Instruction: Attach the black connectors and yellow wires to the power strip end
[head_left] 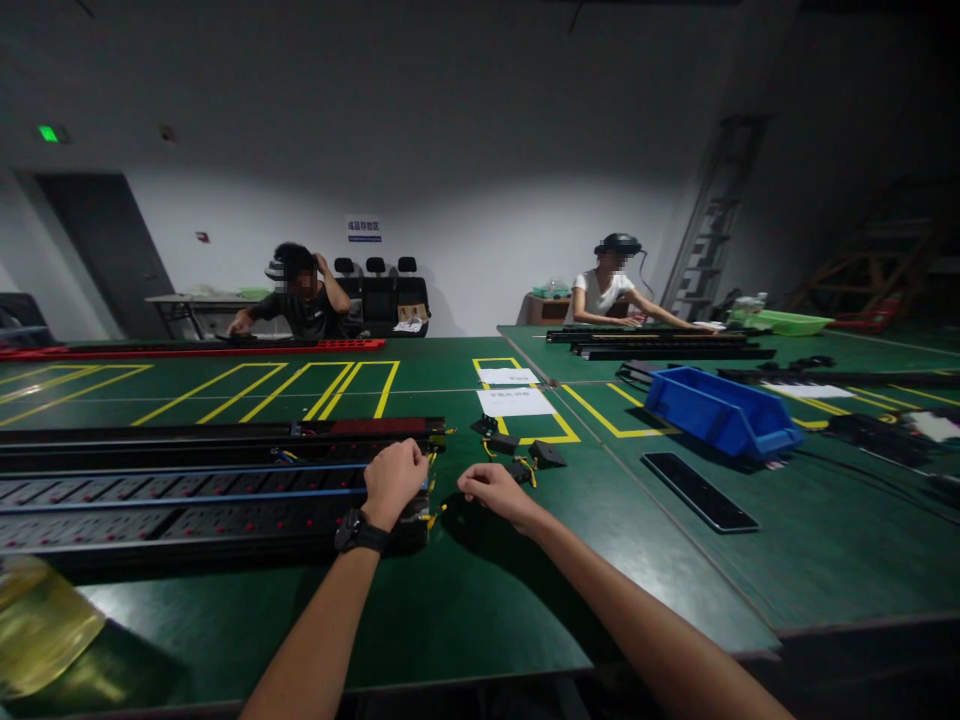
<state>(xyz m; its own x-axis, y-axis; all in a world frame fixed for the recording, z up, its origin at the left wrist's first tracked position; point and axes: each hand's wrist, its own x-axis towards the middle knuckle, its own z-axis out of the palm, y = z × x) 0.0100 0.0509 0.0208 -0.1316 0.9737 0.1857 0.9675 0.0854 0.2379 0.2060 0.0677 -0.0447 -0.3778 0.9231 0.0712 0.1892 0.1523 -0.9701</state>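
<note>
Long black socket strips [247, 523] with small red dots lie side by side across the left of the table, short yellow wires [436, 516] sticking out of their right ends. My left hand [393, 484], with a black watch at the wrist, rests over the end of the strips, its fingers curled inward. What those fingers hold is hidden. Just right of the strip ends, my right hand [495, 492] is raised over the table in a pinch; anything in it is too small to make out. Behind it lie small black end pieces [549, 455], some with yellow wires.
A blue bin [720, 412] and a black phone [699, 492] are to the right. White papers [516, 402] lie on the green table [600, 570]. A yellowish translucent container [45, 630] stands front left. Two people [304, 295] work across the table beside other long strips [667, 350].
</note>
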